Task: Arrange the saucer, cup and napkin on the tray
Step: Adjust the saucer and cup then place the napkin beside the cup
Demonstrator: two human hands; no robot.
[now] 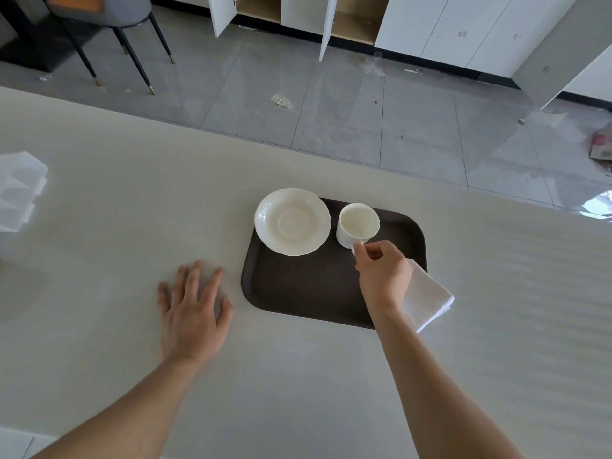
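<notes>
A dark brown tray (pixel 308 286) lies on the pale table. A white saucer (pixel 292 221) rests on its far left corner, partly overhanging the rim. Right of the saucer a white cup (pixel 357 224) stands upright on the tray. My right hand (pixel 381 270) pinches the cup's handle from the near side. A folded white napkin (pixel 429 298) lies at the tray's right edge, half off it and partly hidden by my right wrist. My left hand (pixel 192 309) lies flat on the table, fingers spread, to the left of the tray.
A crumpled clear plastic wrapper (pixel 20 190) lies at the table's far left. The table's far edge (pixel 231 134) runs diagonally behind the tray. Beyond it are a grey tiled floor, a chair (pixel 109 14) and white cabinets with open doors (pixel 328 24).
</notes>
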